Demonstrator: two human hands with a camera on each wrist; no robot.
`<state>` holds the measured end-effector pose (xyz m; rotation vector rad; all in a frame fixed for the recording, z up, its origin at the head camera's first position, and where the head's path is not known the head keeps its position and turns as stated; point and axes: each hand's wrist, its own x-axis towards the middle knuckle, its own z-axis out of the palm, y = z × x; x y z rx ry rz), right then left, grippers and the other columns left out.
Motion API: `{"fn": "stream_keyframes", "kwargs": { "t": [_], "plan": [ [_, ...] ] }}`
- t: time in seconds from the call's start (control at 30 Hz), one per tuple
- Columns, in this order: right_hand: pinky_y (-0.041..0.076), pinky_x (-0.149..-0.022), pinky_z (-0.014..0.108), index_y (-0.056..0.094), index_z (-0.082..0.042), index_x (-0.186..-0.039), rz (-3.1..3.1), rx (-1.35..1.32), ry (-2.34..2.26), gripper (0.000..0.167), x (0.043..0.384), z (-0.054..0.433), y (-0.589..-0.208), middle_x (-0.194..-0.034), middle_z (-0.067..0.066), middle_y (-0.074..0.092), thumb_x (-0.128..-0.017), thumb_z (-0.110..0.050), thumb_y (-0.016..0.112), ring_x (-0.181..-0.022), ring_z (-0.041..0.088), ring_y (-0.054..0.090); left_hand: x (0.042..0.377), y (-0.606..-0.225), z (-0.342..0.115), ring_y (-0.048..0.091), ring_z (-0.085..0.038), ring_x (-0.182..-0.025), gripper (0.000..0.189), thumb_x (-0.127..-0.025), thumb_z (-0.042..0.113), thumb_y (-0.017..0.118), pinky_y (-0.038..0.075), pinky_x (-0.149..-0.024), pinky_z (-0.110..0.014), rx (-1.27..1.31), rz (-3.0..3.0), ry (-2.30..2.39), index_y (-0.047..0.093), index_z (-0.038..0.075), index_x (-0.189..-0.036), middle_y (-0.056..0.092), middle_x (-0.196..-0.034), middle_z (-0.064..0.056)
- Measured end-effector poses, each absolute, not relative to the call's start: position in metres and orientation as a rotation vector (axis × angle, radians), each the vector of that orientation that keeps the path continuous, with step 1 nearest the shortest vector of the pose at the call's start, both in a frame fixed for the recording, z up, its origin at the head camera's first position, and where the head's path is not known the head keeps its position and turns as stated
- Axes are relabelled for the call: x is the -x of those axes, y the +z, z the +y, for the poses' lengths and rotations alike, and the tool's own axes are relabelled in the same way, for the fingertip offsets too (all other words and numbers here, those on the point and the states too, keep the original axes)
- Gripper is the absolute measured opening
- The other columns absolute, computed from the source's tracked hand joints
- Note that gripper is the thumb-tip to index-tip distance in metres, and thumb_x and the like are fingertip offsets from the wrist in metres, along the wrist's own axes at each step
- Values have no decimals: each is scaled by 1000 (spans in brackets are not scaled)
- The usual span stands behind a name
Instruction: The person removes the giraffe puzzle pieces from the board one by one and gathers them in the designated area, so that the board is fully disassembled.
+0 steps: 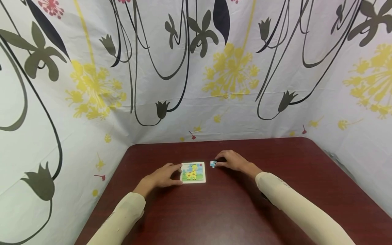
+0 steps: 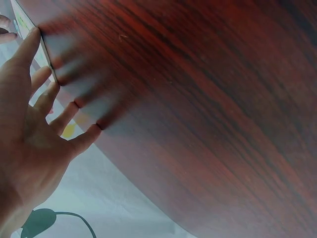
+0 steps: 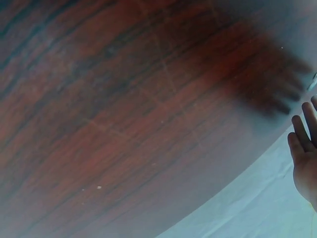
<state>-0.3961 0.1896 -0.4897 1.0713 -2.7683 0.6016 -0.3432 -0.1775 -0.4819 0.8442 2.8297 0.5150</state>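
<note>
A jigsaw puzzle (image 1: 196,174) with a yellow giraffe picture and a white frame lies flat on the table. My left hand (image 1: 166,175) is at its left side, thumb near the lower left corner and index finger higher along the edge. In the left wrist view, fingertips of the left hand (image 2: 37,124) touch the puzzle's edge, and the outer fingers rest on the tabletop. Right of the puzzle, my right hand (image 1: 231,160) pinches a small blue and white puzzle piece (image 1: 213,164) between thumb and forefinger. The right wrist view shows only part of that hand (image 3: 305,153), without the piece.
The dark red wood-grained table (image 1: 214,211) has rounded far corners. White cloth (image 1: 190,85) with flower prints hangs behind it and along both sides.
</note>
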Motion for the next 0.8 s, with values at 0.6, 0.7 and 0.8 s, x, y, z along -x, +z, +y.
{"fn": "stream_keyframes", "kwargs": {
  "t": [0.6,0.7,0.8],
  "plan": [
    [55,-96,45,74,-6,-125,-2771,-1106,720,32,394,153,-483,-122,8,72,-99,-24,73,-115,25,68,342,-480,-179,34,-35,-150,75,-95,47,75,38,-113,-56,-869,2792,537,45,14,-157,57,-140,1],
    [55,-96,46,75,-7,-124,-2769,-1110,734,31,394,143,-482,-122,7,72,-99,-24,74,-115,25,68,342,-479,-179,33,-35,-151,76,-96,47,74,38,-114,-56,-863,2785,530,44,15,-158,57,-141,2],
    [54,-97,46,76,-7,-123,-2764,-1125,735,30,394,134,-483,-122,7,72,-99,-25,74,-116,25,68,342,-479,-180,32,-35,-152,78,-96,47,74,38,-114,-56,-859,2781,520,42,14,-159,59,-140,3]
  ]
}}
